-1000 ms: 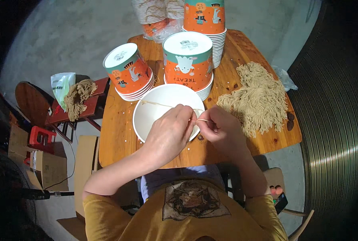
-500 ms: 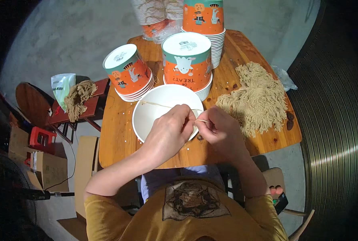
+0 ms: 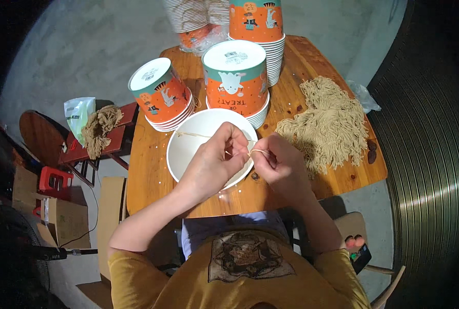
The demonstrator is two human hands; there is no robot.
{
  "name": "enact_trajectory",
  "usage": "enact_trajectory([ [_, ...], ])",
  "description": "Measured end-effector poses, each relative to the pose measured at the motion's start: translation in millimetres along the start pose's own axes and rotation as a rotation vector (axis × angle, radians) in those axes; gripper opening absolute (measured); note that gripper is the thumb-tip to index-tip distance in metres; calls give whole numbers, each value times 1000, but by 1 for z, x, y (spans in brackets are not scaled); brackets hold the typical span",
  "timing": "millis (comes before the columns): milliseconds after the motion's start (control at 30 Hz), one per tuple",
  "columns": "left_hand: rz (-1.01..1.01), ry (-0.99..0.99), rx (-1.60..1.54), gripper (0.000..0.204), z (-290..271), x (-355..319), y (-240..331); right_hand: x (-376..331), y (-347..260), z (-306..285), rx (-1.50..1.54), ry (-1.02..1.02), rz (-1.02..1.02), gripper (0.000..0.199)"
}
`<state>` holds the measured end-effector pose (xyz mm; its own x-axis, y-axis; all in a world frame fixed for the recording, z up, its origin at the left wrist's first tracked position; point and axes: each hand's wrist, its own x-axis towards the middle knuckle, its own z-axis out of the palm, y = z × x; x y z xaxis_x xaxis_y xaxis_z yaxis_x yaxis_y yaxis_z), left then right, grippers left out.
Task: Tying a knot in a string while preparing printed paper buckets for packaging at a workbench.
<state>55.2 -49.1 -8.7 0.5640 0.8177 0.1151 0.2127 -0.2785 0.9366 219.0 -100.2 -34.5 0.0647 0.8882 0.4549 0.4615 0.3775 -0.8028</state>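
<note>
- Nothing much moved since the earlier frames; both hands sit in the same spot over the bowl (image 3: 188, 149).
- Head view: left hand (image 3: 214, 162) and right hand (image 3: 276, 164) each pinch the string (image 3: 198, 135), fingertips nearly touching.
- String runs up-left from the pinch across the bowl's mouth, so the left hand's nearer its free length.
- Yarn pile (image 3: 328, 123) lies just right of the right hand.

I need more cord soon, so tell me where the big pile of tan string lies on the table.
In the head view, the pile of tan string lies on the right part of the wooden table, just right of the white bowl and beyond the right hand.
</note>
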Motion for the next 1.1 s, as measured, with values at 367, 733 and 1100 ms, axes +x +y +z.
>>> enact_trajectory([
  [367, -141, -82, -256, 22, -5, 5, 3, -2, 3, 0, 38, 41, 48, 12],
  [733, -211, -78, -358, 25, -5, 6, 0, 7, 8, -19, -526, -32, -584, 17],
  [1100, -200, -96, -328, 32, -1, 4, 4, 23, 6, -23, -389, -215, -539, 24],
])
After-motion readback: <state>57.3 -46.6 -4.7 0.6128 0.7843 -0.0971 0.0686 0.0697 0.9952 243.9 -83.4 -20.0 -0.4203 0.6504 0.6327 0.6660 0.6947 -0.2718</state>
